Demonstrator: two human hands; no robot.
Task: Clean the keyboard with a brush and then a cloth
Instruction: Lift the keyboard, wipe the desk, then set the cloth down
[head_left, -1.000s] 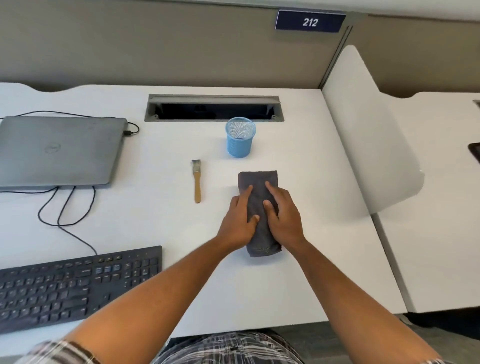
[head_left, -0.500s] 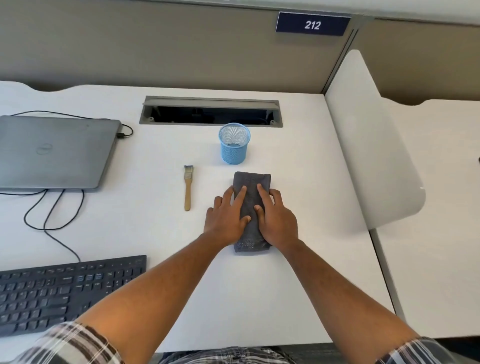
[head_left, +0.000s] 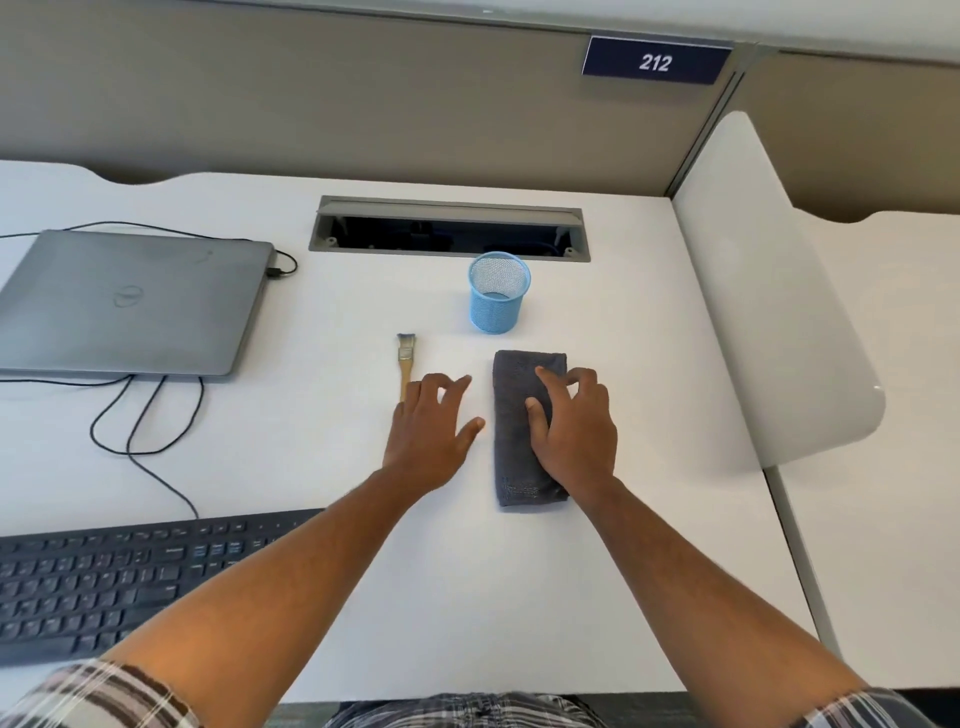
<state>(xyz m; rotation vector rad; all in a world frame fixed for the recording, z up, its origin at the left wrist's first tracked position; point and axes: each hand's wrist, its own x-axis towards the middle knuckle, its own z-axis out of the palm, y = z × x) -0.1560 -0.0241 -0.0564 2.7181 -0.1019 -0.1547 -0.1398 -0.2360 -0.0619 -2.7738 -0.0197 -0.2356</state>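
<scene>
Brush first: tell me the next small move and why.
Probably slide the left hand a little further left and close its fingers round the brush handle. That hand is open and empty, its fingertips right beside the handle, and the brush lies untouched on the desk. The right hand rests on the cloth, which comes later.

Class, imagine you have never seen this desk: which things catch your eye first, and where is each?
Two bare forearms reach to mid-desk: the right hand rests on a folded grey cloth, and the left hand lies beside it, its fingers over the handle end of a small wooden brush. Behind them stands a blue mesh cup. The black keyboard sits at the near left.
</scene>
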